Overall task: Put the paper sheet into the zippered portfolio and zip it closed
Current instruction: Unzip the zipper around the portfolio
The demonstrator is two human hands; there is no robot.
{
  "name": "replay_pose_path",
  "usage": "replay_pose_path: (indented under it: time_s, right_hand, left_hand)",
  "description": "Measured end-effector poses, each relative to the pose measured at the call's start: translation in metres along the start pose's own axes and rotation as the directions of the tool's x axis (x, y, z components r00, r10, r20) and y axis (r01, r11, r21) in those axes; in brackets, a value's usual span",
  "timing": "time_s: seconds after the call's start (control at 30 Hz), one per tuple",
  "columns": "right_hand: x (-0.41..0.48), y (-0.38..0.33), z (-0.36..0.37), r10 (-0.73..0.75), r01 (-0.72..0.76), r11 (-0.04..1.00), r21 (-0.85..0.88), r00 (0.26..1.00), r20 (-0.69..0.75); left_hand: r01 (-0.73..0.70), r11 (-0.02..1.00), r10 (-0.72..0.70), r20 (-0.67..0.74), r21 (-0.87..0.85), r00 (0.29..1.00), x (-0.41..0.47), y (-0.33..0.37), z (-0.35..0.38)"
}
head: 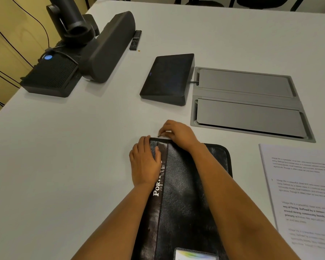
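A black leather-look zippered portfolio [184,194] lies flat on the white table in front of me, with white lettering down its left strip. My left hand [144,164] rests flat on its far left corner, fingers straight. My right hand [176,133] pinches the small metal zipper pull [159,135] at the portfolio's far edge near that corner. The printed paper sheet [304,199] lies on the table to the right of the portfolio, apart from it and partly cut off by the frame edge.
A dark tablet-like panel [167,77] stands beyond the portfolio. A grey recessed cable hatch [250,104] sits at the right. A black speaker bar [109,47], a camera mount, a black box [51,76] and a remote [135,40] occupy the far left.
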State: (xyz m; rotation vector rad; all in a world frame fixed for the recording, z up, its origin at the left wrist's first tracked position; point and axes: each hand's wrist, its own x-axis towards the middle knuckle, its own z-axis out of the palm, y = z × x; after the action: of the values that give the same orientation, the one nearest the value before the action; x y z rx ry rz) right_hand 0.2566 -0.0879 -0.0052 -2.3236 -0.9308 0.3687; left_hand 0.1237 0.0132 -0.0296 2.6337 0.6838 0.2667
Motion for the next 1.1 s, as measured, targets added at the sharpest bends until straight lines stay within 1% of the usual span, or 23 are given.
replay_pose_path:
  time_s: [0.1, 0.2, 0.33, 0.47, 0.53, 0.6, 0.73, 0.87, 0.97, 1.1]
  right_hand:
    - [-0.015, 0.018, -0.009, 0.070, -0.070, 0.997, 0.020, 0.997, -0.036]
    - [-0.022, 0.023, -0.012, 0.085, -0.084, 0.996, 0.010, 0.995, -0.043]
    - [-0.021, 0.014, -0.007, 0.070, -0.070, 0.997, -0.030, 0.997, -0.019]
    - [-0.014, 0.008, -0.011, 0.039, -0.035, 0.997, -0.072, 0.998, 0.055]
    - [-0.012, 0.008, -0.014, 0.026, -0.021, 0.997, -0.074, 0.997, 0.068]
    - [-0.016, 0.013, -0.017, 0.038, -0.035, 0.998, -0.046, 0.998, 0.057]
    - [-0.039, 0.041, -0.033, 0.135, -0.134, 0.991, -0.018, 0.990, 0.036]
    - [-0.073, 0.074, -0.052, 0.232, -0.234, 0.972, -0.032, 0.972, -0.045]
    - [-0.082, 0.079, -0.055, 0.255, -0.258, 0.966, -0.035, 0.964, -0.070]
    - [-0.082, 0.076, -0.053, 0.266, -0.269, 0.963, -0.018, 0.959, -0.095]
  left_hand:
    - [0.006, 1.000, -0.006, 0.003, -0.009, 1.000, 0.001, -0.001, 0.001]
    - [0.009, 1.000, -0.009, 0.004, 0.000, 1.000, 0.001, 0.000, 0.002]
    - [-0.006, 0.999, 0.006, 0.009, 0.053, 1.000, 0.001, 0.000, 0.003]
    - [-0.091, 0.988, 0.091, 0.003, 0.124, 0.996, 0.002, 0.001, 0.002]
    - [-0.104, 0.986, 0.104, 0.003, 0.131, 0.995, 0.002, 0.000, 0.002]
    - [-0.093, 0.989, 0.093, 0.005, 0.116, 0.996, 0.002, -0.001, 0.003]
    - [-0.096, 0.991, 0.097, -0.003, 0.097, 0.995, 0.002, -0.001, 0.003]
    - [-0.099, 0.990, 0.100, -0.011, 0.101, 0.995, 0.002, -0.001, 0.003]
    - [-0.098, 0.989, 0.098, 0.006, 0.113, 0.995, 0.000, 0.000, 0.002]
    - [-0.125, 0.980, 0.115, 0.073, 0.154, 0.991, -0.001, 0.003, 0.000]
